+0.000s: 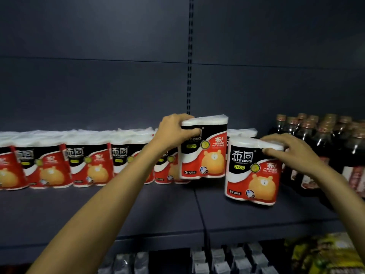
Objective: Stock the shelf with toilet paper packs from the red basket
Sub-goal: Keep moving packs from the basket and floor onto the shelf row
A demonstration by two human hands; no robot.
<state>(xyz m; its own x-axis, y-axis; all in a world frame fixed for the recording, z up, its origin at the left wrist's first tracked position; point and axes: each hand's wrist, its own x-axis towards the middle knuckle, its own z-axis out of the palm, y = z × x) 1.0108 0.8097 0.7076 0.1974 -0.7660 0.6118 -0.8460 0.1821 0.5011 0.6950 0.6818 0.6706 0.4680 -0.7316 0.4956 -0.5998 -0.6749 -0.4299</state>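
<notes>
We've got a pack in each hand, both at shelf (pixel 138 214) height. Left hand (pixel 173 129) clamps the top left corner of one two-roll Butong pack (pixel 203 153), fingers curled over the upper edge; it looks raised off the shelf and sits at the right end of the stocked row (pixel 79 161), likely so it can drop in as the next facing. Right hand (pixel 292 153) grips the top right corner of a second pack (pixel 252 171), which stands nearer the shelf's front edge, label out, just left of the dark sauce bottles (pixel 316 147); probably staged there before we push it back. More packs (pixel 242 133) stand behind it. Top grips keep labels visible. Red basket isn't in view.
</notes>
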